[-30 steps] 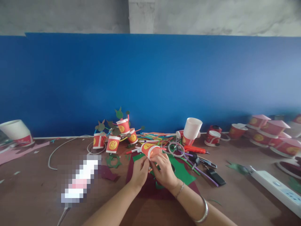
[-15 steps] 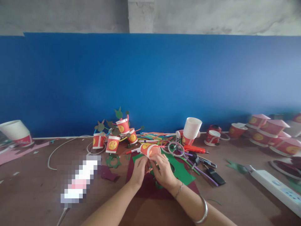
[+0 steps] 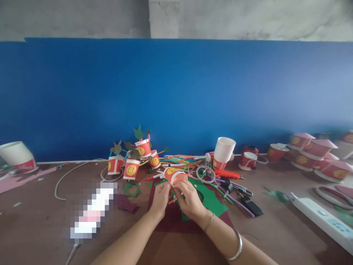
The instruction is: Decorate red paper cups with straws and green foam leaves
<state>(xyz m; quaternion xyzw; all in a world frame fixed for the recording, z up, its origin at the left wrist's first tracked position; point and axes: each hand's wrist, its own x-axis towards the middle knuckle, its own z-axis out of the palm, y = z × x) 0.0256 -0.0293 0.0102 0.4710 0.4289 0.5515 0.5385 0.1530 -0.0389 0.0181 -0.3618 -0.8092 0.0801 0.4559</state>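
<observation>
Item: red paper cup (image 3: 173, 175), tipped on its side, gripped at its rim between the fingertips of left hand (image 3: 161, 197) and right hand (image 3: 190, 201), both closed on it. Location: above the green sheet (image 3: 213, 200) (laid over a maroon sheet (image 3: 171, 221)), near the straw pile (image 3: 179, 161). Decorated cups (image 3: 131, 168) stood to the left.

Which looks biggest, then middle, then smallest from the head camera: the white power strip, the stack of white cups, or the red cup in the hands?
1. white power strip, longest by far.
2. stack of white cups.
3. red cup, looking only a little smaller than the stack, though nearer the camera.
</observation>
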